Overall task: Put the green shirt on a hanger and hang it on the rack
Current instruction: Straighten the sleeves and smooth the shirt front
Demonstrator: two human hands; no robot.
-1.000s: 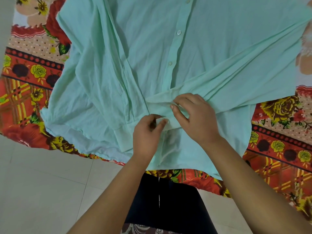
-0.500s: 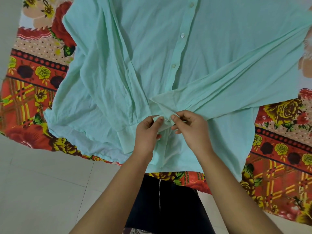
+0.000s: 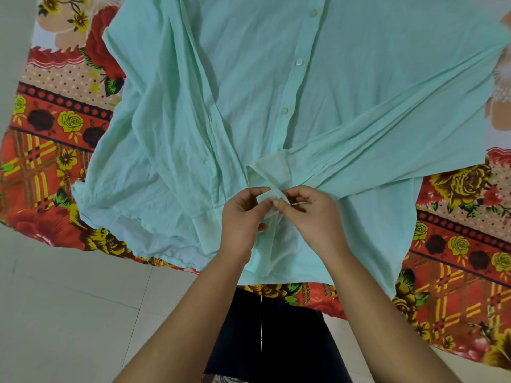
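Here both hands [image 3: 272, 205] pinch green shirt [image 3: 249, 92] placket on floral bedsheet [image 3: 55, 128].

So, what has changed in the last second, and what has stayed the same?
The right hand slid back toward the person, off the pale folded flap, which is now uncovered. Its grip now pinches the front edge of the green shirt right beside the left hand. The left hand kept its pinch there. The shirt stayed spread on the flowered sheet.
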